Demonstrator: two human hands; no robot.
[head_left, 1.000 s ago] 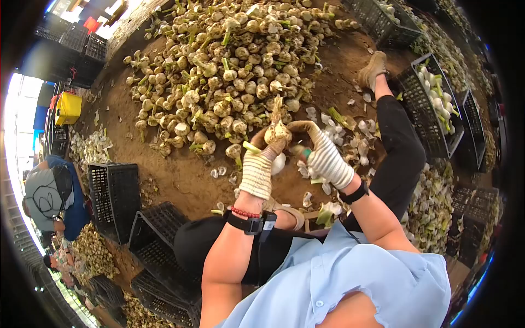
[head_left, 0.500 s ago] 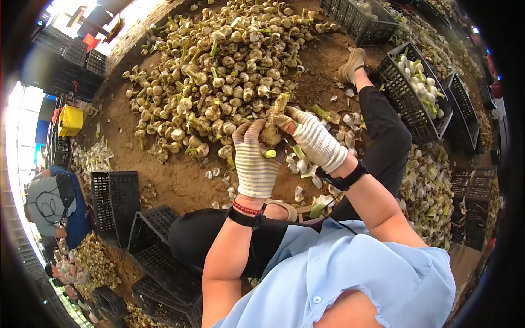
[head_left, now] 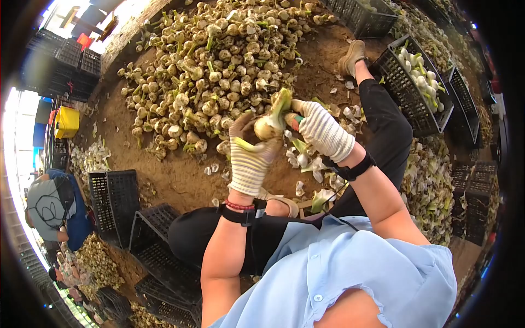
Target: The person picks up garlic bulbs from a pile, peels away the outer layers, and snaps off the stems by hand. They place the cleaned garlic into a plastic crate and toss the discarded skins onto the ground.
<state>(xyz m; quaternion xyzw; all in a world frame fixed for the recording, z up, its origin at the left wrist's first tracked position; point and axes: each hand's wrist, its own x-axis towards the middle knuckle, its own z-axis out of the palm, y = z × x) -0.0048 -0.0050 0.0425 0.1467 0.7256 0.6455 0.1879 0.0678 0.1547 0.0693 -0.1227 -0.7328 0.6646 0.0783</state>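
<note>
A garlic bulb [head_left: 267, 128] with a thick green stalk is held between my two gloved hands, above the dirt floor. My left hand [head_left: 249, 156], in a striped glove, is closed around the bulb's lower left side. A cut green stem piece [head_left: 244, 144] lies across its fingers. My right hand [head_left: 324, 131] grips the bulb by the base of its stalk, and a green and orange patch shows near its thumb. Just beyond my hands spreads a large heap of untrimmed garlic [head_left: 219, 71]. Peeled skins [head_left: 309, 164] lie below my right hand.
A black crate [head_left: 413, 87] of clean white garlic stands right of my outstretched leg. Another crate [head_left: 363, 16] is at the back. Black crates [head_left: 115, 202] stand left of my knee. A person [head_left: 57, 202] bends at the far left. More skins [head_left: 426, 191] cover the right side.
The bulb has turned and now shows a paler, cleaner surface, its stalk tilted up to the right. My right hand has shifted slightly right; my left hand has opened a little around the bulb.
</note>
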